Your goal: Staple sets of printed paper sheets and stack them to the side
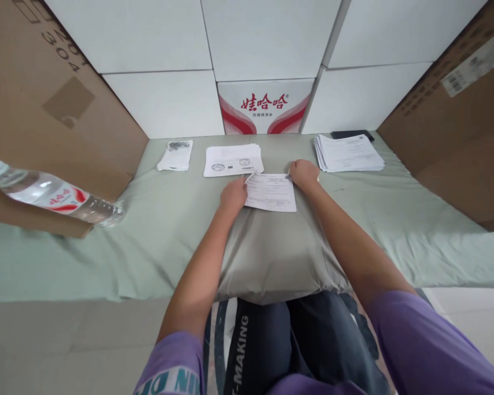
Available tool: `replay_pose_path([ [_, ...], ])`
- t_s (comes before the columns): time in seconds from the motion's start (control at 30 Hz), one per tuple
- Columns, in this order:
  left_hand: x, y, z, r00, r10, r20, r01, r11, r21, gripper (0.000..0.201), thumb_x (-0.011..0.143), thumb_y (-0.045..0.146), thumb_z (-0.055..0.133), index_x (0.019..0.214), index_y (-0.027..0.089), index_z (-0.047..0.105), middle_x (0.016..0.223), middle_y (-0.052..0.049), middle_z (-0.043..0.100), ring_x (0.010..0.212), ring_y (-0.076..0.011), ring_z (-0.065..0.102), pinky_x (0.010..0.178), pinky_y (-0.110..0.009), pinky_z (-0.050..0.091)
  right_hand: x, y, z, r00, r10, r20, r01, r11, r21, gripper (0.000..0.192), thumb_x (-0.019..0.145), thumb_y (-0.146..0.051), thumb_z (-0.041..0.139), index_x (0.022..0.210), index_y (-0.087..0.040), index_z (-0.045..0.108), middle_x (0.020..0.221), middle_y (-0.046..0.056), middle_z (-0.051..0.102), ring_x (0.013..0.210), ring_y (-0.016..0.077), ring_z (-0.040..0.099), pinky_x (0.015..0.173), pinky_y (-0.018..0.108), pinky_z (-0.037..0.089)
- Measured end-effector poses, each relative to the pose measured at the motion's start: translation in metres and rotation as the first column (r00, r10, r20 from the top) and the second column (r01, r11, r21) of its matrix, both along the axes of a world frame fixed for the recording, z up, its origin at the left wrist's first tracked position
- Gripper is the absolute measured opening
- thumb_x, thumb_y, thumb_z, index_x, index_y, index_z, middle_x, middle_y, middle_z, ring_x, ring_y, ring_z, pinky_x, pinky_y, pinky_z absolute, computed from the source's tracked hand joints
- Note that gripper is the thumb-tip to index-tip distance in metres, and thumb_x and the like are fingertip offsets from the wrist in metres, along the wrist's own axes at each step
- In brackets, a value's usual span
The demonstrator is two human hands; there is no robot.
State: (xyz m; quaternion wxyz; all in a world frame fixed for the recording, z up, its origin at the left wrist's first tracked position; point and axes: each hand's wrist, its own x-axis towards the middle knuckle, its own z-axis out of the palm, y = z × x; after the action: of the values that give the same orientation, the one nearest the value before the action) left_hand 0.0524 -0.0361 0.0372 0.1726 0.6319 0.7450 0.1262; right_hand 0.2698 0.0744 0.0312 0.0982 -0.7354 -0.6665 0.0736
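A white printed sheet [274, 196] lies on the green cloth in front of me, with its upper left corner turned up. My left hand [233, 196] is closed on that sheet's left edge. At its upper right corner my right hand [304, 174] is closed too, the fingertips pinching the paper; they are partly hidden. Just beyond the sheet rests a small pile of papers with round stamps [233, 159], close to my left hand. To the right of my right hand is a thicker stack of printed sheets [349, 153], its edges slightly uneven.
At the back left sits a white packet [176, 156] with small dark metal pieces on it. A flat black object [354, 134] lies behind the right stack. White boxes [160, 104] form a wall behind; cardboard boxes [456, 120] flank both sides. A water bottle [61, 195] is at left.
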Motion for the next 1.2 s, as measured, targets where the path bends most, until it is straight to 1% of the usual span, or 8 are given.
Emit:
replay_pose_path([
  [0.17,0.001,0.0,0.001,1.0,0.002,-0.021,-0.003,1.0,-0.017,0.042,0.102,0.026,0.037,0.133,0.022,0.064,0.125,-0.014,0.072,0.117,-0.0297,0.067,0.096,-0.04,0.051,-0.002,-0.001,0.0,0.998,0.034,0.061,-0.031,0.998,-0.054,0.037,0.1,-0.023,0.044,0.123,-0.011,0.071,0.126,0.023,0.069,0.121,0.0329,0.062,0.094,0.04,0.047],
  [0.27,0.001,0.0,0.0,1.0,0.004,-0.027,-0.005,1.0,-0.014,0.041,0.102,0.026,0.037,0.132,0.024,0.065,0.125,-0.013,0.073,0.117,-0.0286,0.067,0.095,-0.039,0.051,-0.002,-0.002,-0.001,0.99,0.078,0.115,-0.077,0.997,-0.015,0.037,0.099,-0.022,0.046,0.128,-0.01,0.066,0.131,0.023,0.065,0.128,0.0339,0.054,0.1,0.045,0.042],
  [0.37,0.002,-0.001,0.001,1.0,0.013,-0.027,-0.014,1.0,-0.026,0.04,0.102,0.027,0.038,0.13,0.025,0.066,0.123,-0.012,0.073,0.115,-0.0285,0.067,0.093,-0.038,0.051,0.0,-0.001,-0.004,0.978,0.129,0.163,-0.132,0.991,0.009,0.038,0.099,-0.023,0.043,0.126,-0.009,0.065,0.134,0.023,0.062,0.129,0.0356,0.05,0.103,0.05,0.037],
  [0.5,0.002,-0.001,0.002,1.0,0.013,-0.027,-0.014,0.999,-0.036,0.039,0.102,0.027,0.038,0.129,0.025,0.067,0.121,-0.012,0.074,0.114,-0.0289,0.068,0.091,-0.038,0.052,0.001,0.003,-0.008,0.96,0.185,0.211,-0.19,0.982,0.005,0.035,0.097,-0.022,0.045,0.119,-0.011,0.069,0.131,0.022,0.064,0.125,0.0358,0.052,0.102,0.05,0.035],
  [0.63,0.002,-0.001,0.0,0.999,0.009,-0.033,-0.009,1.0,-0.022,0.04,0.102,0.026,0.037,0.129,0.023,0.067,0.121,-0.014,0.074,0.113,-0.0296,0.069,0.091,-0.038,0.052,0.001,0.003,-0.009,0.957,0.18,0.225,-0.189,0.982,0.018,0.034,0.096,-0.022,0.048,0.118,-0.01,0.07,0.13,0.021,0.065,0.125,0.0361,0.053,0.102,0.05,0.035],
  [0.83,0.001,-0.003,-0.002,1.0,0.017,-0.019,-0.017,1.0,0.001,0.04,0.102,0.026,0.038,0.129,0.023,0.067,0.12,-0.014,0.075,0.113,-0.0304,0.069,0.092,-0.039,0.052,-0.001,0.005,-0.001,0.962,0.197,0.187,-0.177,0.977,-0.119,0.032,0.094,-0.021,0.053,0.118,-0.011,0.072,0.123,0.022,0.07,0.119,0.0345,0.062,0.095,0.043,0.041],
  [1.03,0.0,-0.008,-0.004,1.0,0.006,0.016,-0.006,1.0,0.011,0.04,0.102,0.026,0.039,0.128,0.02,0.068,0.121,-0.014,0.075,0.114,-0.0302,0.069,0.094,-0.039,0.052,0.0,0.005,-0.008,0.959,0.192,0.206,-0.192,0.981,-0.021,0.031,0.094,-0.02,0.051,0.115,-0.01,0.072,0.123,0.022,0.07,0.121,0.034,0.06,0.097,0.043,0.038],
  [1.2,-0.001,-0.01,-0.007,1.0,-0.005,0.014,0.005,1.0,0.009,0.04,0.102,0.027,0.039,0.128,0.021,0.068,0.121,-0.014,0.075,0.115,-0.0301,0.069,0.094,-0.04,0.052,0.001,0.007,-0.012,0.956,0.196,0.218,-0.193,0.981,-0.034,0.03,0.095,-0.02,0.05,0.11,-0.011,0.074,0.119,0.021,0.072,0.115,0.033,0.063,0.093,0.041,0.038],
])
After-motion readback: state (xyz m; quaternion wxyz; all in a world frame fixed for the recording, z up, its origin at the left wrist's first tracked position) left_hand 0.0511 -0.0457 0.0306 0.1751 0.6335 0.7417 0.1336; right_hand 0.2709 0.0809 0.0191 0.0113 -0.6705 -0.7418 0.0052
